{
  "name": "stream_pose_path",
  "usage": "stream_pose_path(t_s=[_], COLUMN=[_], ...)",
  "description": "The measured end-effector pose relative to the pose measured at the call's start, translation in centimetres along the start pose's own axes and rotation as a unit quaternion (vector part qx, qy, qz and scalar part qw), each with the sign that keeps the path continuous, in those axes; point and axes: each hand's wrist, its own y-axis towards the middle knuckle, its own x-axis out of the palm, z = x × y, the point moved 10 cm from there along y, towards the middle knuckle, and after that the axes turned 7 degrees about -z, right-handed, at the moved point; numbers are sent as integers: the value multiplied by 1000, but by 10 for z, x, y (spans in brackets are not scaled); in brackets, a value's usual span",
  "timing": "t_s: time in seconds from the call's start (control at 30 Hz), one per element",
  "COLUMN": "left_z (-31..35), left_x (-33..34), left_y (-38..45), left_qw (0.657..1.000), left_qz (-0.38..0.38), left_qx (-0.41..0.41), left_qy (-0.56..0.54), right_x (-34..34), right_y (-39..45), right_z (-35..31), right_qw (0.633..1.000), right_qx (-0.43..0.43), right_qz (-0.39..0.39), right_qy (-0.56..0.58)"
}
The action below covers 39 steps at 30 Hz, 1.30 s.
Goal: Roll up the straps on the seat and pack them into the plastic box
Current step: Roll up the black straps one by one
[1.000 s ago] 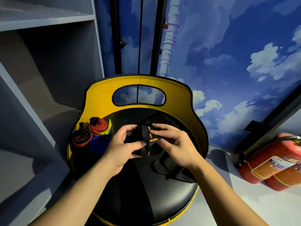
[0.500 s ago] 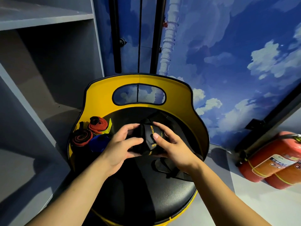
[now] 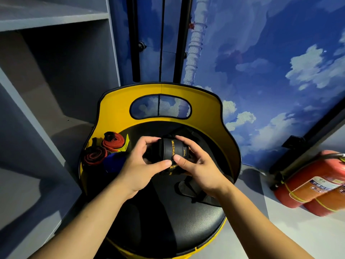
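Since the earlier frame more black strap [image 3: 172, 153] has been wound in; roll pinched between left hand [image 3: 143, 163] and right hand [image 3: 198, 165] above seat [image 3: 168, 221] centre, tail still loose, box unseen, so winding must be finished first.
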Motion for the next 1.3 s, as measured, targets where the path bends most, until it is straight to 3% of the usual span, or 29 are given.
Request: stream_pose_path(t_s=[0.2,0.4,0.57,0.7,0.83,1.07,1.3], left_z=[4,-5,-28,-31,-32,-26,-27], left_x=[5,8,10,12,8,4,2], left_y=[2,2,-2,-3,-1,1,0], left_qw=[999,992,960,960,963,978,984], left_qz=[-48,-111,-82,-74,-51,-12,11], left_qx=[17,-44,-184,-184,-169,-124,-109], left_qy=[13,-45,-193,-198,-203,-167,-143], right_x=[0,-6,-2,5,12,4,1], right_y=[-2,-1,0,1,1,1,2], right_z=[15,3,-3,2,4,23,29], right_qw=[994,1000,990,983,992,993,985], right_qx=[98,14,-37,-41,-12,118,124], right_qz=[-42,-21,-20,-30,-51,4,16], right_qy=[30,-15,-134,-179,-113,16,115])
